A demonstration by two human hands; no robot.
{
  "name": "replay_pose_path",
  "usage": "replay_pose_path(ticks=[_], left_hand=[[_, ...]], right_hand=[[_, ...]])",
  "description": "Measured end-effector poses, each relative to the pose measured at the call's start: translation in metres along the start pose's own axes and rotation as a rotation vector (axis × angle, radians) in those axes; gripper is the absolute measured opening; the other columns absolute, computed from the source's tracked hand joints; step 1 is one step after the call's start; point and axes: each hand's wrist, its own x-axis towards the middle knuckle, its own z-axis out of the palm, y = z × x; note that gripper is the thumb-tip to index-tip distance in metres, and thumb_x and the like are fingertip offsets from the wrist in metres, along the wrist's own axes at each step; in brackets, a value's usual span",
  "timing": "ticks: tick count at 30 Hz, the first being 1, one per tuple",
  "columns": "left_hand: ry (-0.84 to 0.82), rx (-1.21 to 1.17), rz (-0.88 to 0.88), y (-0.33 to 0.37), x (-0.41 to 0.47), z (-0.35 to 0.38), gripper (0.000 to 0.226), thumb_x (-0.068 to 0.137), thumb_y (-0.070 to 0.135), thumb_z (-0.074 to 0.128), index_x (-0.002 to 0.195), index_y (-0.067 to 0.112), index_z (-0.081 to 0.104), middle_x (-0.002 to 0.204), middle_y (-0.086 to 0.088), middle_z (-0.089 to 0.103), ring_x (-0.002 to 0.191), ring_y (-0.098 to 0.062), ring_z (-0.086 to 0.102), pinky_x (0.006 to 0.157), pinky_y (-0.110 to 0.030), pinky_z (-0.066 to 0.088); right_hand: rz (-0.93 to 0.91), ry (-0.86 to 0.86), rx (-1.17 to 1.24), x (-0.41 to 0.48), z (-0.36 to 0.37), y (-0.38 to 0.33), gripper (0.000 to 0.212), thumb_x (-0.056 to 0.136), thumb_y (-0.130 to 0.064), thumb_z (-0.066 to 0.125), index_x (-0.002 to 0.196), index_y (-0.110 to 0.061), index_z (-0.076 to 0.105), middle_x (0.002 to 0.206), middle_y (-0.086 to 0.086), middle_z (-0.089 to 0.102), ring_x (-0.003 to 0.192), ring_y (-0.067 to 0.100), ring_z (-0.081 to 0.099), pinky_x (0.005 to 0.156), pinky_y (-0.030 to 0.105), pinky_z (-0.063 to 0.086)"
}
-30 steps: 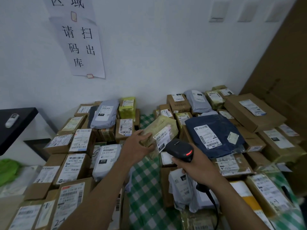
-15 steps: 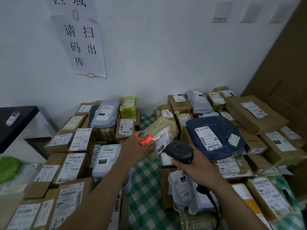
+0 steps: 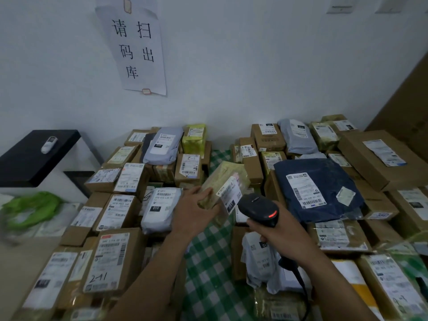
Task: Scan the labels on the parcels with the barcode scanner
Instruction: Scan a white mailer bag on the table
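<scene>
Now the left hand [image 3: 194, 212] grips the yellowish parcel [image 3: 223, 181] while the right hand [image 3: 278, 230] clasps the barcode scanner [image 3: 258, 210]; next, aim squarely at its label [image 3: 228, 193].

A paper sheet [image 3: 136, 49] taped to the wall [image 3: 243, 66] reads 请扫码出库. Near the table's [image 3: 208, 262] front left corner, a cardboard box [image 3: 111, 262] has "241" handwritten on its label. A white mailer bag [image 3: 159, 212] left of centre shows "010" on a black patch, as does the grey mailer bag [image 3: 163, 144] by the back edge.
</scene>
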Motion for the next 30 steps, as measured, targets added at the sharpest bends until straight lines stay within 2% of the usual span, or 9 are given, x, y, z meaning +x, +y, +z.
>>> replay_pose_path(ticks=[3, 6, 10, 13, 17, 19, 23, 26, 30], left_hand=[[0.055, -0.04, -0.078, -0.011, -0.036, 0.015, 0.066, 0.083, 0.056, 0.07, 0.144, 0.036, 0.057, 0.151, 0.011, 0.047, 0.136, -0.013, 0.045, 0.112, -0.032, 0.039], [0.087, -0.04, -0.201, -0.019, -0.074, 0.033, 0.064, 0.085, 0.057, 0.065, 0.143, 0.035, 0.054, 0.15, 0.008, 0.046, 0.131, -0.015, 0.05, 0.102, -0.03, 0.043], [0.092, 0.102, -0.288, -0.034, -0.115, 0.061, 0.059, 0.084, 0.052, 0.061, 0.139, 0.031, 0.052, 0.137, 0.0, 0.055, 0.124, -0.021, 0.052, 0.096, -0.03, 0.046], [0.029, 0.091, -0.433, -0.047, -0.138, 0.083, 0.064, 0.081, 0.06, 0.051, 0.139, 0.033, 0.048, 0.137, -0.002, 0.055, 0.129, -0.026, 0.048, 0.101, -0.038, 0.047], [0.042, 0.011, -0.553, -0.055, -0.171, 0.112, 0.067, 0.078, 0.06, 0.056, 0.139, 0.034, 0.049, 0.145, -0.007, 0.044, 0.131, -0.035, 0.049, 0.102, -0.046, 0.049], [0.075, 0.029, -0.587, -0.062, -0.183, 0.126, 0.067, 0.08, 0.056, 0.065, 0.141, 0.034, 0.049, 0.146, -0.009, 0.041, 0.128, -0.038, 0.05, 0.102, -0.045, 0.048], [0.082, 0.076, -0.638, -0.077, -0.201, 0.151, 0.065, 0.087, 0.054, 0.069, 0.145, 0.038, 0.045, 0.151, -0.01, 0.031, 0.135, -0.039, 0.041, 0.106, -0.044, 0.044], [0.063, 0.254, -0.641, -0.08, -0.208, 0.163, 0.066, 0.089, 0.059, 0.058, 0.148, 0.041, 0.034, 0.155, -0.009, 0.028, 0.139, -0.038, 0.039, 0.105, -0.048, 0.045], [0.065, 0.433, -0.533, -0.074, -0.2, 0.172, 0.076, 0.09, 0.052, 0.056, 0.158, 0.028, 0.03, 0.166, -0.011, 0.022, 0.152, -0.033, 0.024, 0.123, -0.045, 0.026]], right_hand=[[0.008, -0.048, 0.024, 0.002, 0.001, 0.012, 0.036, 0.091, -0.02, 0.08, 0.115, -0.037, 0.058, 0.09, -0.003, 0.076, 0.065, 0.013, 0.07, 0.065, 0.028, 0.056], [0.009, -0.102, 0.024, 0.004, 0.002, 0.023, 0.032, 0.091, -0.017, 0.079, 0.109, -0.037, 0.06, 0.088, 0.0, 0.074, 0.06, 0.007, 0.066, 0.057, 0.022, 0.053], [0.056, -0.193, -0.019, 0.006, 0.007, 0.041, 0.032, 0.09, -0.028, 0.081, 0.116, -0.029, 0.064, 0.081, 0.006, 0.075, 0.065, 0.017, 0.07, 0.063, 0.035, 0.056], [0.048, -0.263, -0.027, 0.007, 0.013, 0.051, 0.028, 0.091, -0.027, 0.08, 0.114, -0.017, 0.068, 0.083, 0.013, 0.074, 0.069, 0.022, 0.069, 0.068, 0.046, 0.057], [0.056, -0.353, 0.001, 0.002, 0.023, 0.063, 0.039, 0.09, -0.032, 0.08, 0.125, -0.027, 0.063, 0.095, -0.003, 0.072, 0.083, 0.012, 0.068, 0.073, 0.032, 0.052], [0.058, -0.385, -0.004, -0.002, 0.026, 0.069, 0.038, 0.089, -0.031, 0.081, 0.122, -0.027, 0.065, 0.091, -0.007, 0.072, 0.08, 0.009, 0.068, 0.073, 0.029, 0.051], [0.072, -0.43, -0.017, -0.005, 0.028, 0.079, 0.042, 0.086, -0.037, 0.083, 0.123, -0.033, 0.063, 0.089, 0.001, 0.075, 0.083, 0.021, 0.072, 0.079, 0.047, 0.06], [0.069, -0.435, -0.024, -0.01, 0.023, 0.086, 0.048, 0.085, -0.04, 0.083, 0.127, -0.034, 0.061, 0.092, 0.002, 0.076, 0.082, 0.02, 0.073, 0.079, 0.048, 0.06], [0.113, -0.42, -0.043, -0.016, 0.01, 0.093, 0.051, 0.089, -0.039, 0.081, 0.134, -0.032, 0.058, 0.098, -0.004, 0.076, 0.074, 0.014, 0.072, 0.066, 0.036, 0.058]])
